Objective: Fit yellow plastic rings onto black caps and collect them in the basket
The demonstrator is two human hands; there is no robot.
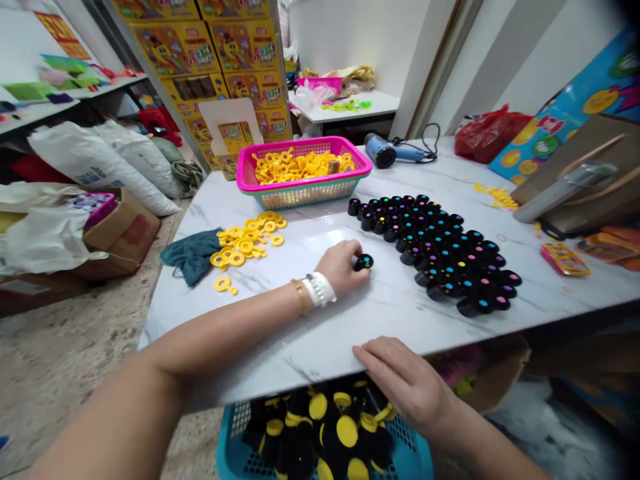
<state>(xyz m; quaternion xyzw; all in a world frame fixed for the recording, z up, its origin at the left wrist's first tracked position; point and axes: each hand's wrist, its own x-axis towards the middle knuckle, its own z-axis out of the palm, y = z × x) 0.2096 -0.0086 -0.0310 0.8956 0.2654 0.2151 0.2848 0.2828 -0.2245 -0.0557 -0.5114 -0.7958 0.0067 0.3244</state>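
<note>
My left hand (344,267), with bracelets at the wrist, reaches over the marble-patterned table (300,327) and grips a small black cup-like piece (365,262) with coloured dots on top. To its right stand rows of similar black pieces (440,243) with blue, pink, purple and yellow dots. My right hand (405,380) rests at the table's front edge with its fingers stretched out and nothing visible in it. Below that edge, a blue basket (227,440) holds several black pieces with yellow caps (347,431).
Yellow ring-shaped parts (245,245) lie left beside a dark cloth (190,255). A pink-rimmed basket (305,193) of yellow parts stands behind. Further back lies a blue heat gun (400,150). A red plastic bag (490,133) and a brown bag (590,173) stand right.
</note>
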